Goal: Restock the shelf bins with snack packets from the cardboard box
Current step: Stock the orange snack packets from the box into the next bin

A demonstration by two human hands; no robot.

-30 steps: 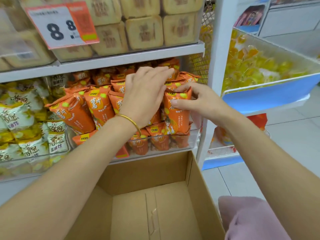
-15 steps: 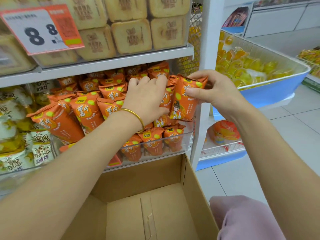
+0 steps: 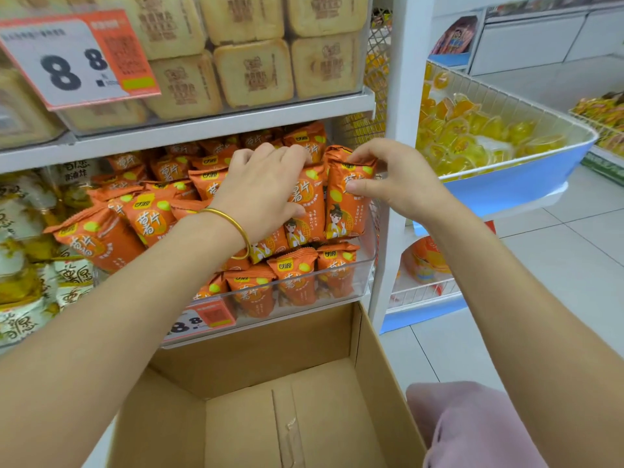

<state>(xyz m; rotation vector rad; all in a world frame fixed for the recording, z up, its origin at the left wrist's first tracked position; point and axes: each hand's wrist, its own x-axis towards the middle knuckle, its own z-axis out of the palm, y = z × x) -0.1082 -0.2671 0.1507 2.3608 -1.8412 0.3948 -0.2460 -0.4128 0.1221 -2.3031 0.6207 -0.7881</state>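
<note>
In right hand (image 3: 401, 184), packet (image 3: 347, 204) upright

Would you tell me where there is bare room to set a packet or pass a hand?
The clear plastic bin is crowded with orange snack packets, wall to wall. Free: the gap above the pile, under the white shelf board; the bare bottom of the brown cardboard box; the pale floor tiles right of it.

Orange packet (image 3: 347, 197): a second ago low at the front, then raised and tilted; now upright at the right end of the clear bin (image 3: 363, 265), against its neighbour. Right hand (image 3: 398, 184): fingers now pinch its top edge.
</note>
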